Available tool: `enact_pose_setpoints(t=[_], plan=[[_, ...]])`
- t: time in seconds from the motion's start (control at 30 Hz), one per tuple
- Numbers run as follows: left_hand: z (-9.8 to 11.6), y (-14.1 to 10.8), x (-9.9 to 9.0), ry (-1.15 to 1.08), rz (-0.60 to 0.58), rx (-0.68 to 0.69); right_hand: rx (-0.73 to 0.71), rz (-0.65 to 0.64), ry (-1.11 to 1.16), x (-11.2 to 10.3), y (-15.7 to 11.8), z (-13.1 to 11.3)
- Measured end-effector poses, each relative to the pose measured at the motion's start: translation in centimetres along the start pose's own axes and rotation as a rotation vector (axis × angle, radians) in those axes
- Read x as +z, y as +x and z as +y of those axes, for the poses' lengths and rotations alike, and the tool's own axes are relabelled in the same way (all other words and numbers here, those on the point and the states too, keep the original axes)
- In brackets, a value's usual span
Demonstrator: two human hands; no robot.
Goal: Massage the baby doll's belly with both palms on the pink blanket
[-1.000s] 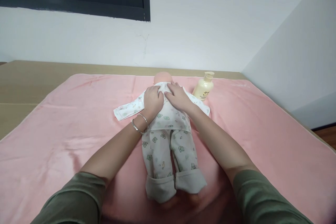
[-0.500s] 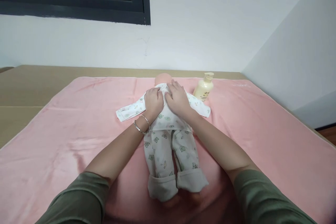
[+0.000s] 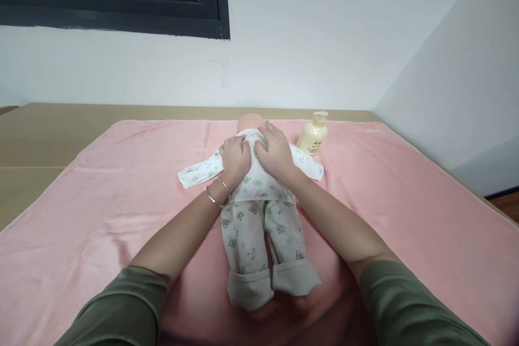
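Note:
A baby doll in a white printed top and matching trousers lies stretched out on the pink cover, its head away from me. My left hand, with silver bangles at the wrist, rests on the left side of the doll's upper body, its fingers bent over the shoulder. Across the right side lies my right hand, flat with fingers stretched toward the neck. Both sleeves spread outward; the trouser cuffs are turned up, and the feet are in shadow. Which way the face points is hidden.
A cream pump bottle stands beside the doll's right-hand sleeve. The pink cover lies over a tan surface that meets the white wall. A dark-framed window is at upper left.
The whole view has shifted very slightly. Both hands stay on the doll's upper body with hardly any visible movement.

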State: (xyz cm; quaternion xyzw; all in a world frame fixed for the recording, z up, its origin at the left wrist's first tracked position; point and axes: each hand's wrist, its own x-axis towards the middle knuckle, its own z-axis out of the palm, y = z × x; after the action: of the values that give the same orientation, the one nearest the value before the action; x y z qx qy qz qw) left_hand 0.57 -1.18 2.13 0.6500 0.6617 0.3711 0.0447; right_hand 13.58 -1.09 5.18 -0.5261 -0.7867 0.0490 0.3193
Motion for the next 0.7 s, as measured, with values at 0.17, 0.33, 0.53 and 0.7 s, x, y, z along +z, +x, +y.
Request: enact_pose_setpoints(t=[0.17,0.33,0.53,0.7], plan=[[-0.2,0.0,0.1,0.015,-0.016,0.004,0.002,-0.072,-0.004,0.8,-0.2,0.3],[0.1,0.0,0.0,0.058,0.002,0.020,0.024,0.031,-0.008,0.5,-0.3,0.1],[0.2,1.1,-1.0,0.115,-0.090,0.015,-0.011,-0.119,-0.063,0.8,-0.8,-0.4],[1.1,1.4,-2.2,-0.064,-0.065,-0.109,-0.050,-0.072,-0.002,-4.0,0.3,-0.4]])
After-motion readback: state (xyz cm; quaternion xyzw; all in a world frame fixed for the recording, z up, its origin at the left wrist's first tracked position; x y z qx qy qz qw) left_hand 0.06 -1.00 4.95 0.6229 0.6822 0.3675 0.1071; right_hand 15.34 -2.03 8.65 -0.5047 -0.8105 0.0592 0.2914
